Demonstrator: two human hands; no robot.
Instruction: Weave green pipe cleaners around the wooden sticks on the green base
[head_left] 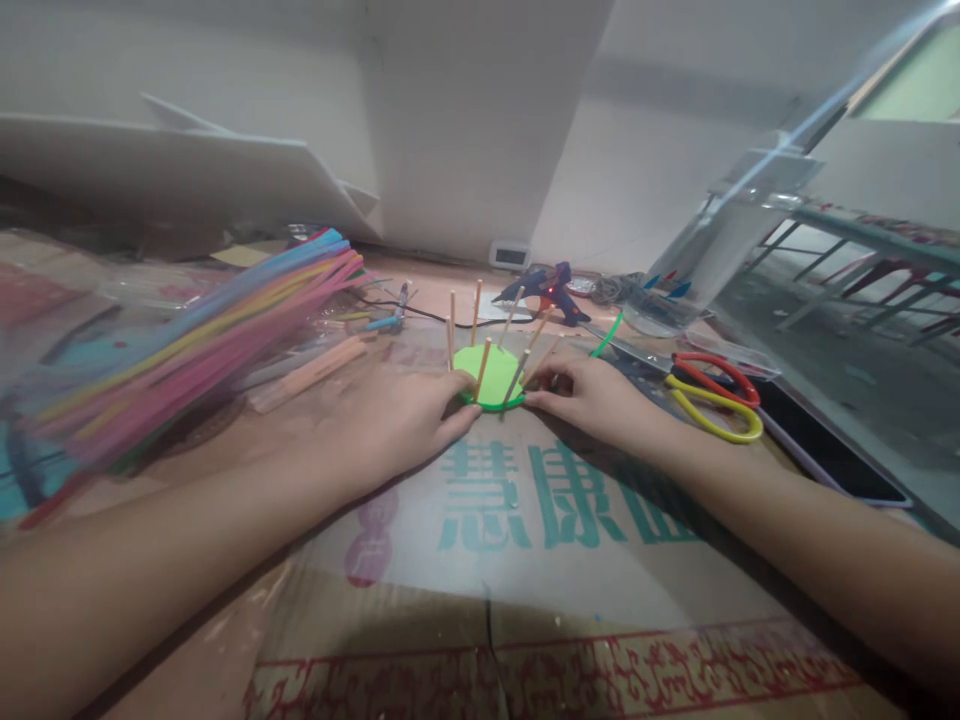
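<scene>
A light green disc point(491, 372) with several thin wooden sticks point(484, 368) standing around its edge sits on the cardboard. My left hand point(420, 420) pinches the disc's left edge, thumb at the near rim. At the opposite side, my right hand point(589, 395) has thumb and fingers closed at the rim beside a leaning stick. A brighter green strip, apparently a pipe cleaner point(607, 335), runs along the near rim, and its free end sticks up behind the right hand. The part inside the right fingers is hidden.
Bundled coloured pipe cleaners point(225, 340) lie at left, blurred. Behind the disc is a glue gun point(551, 290) with a red light. Scissors point(712, 395) and a phone point(832, 445) lie at right, near a clear plastic container point(690, 250). Printed cardboard point(420, 630) covers the table.
</scene>
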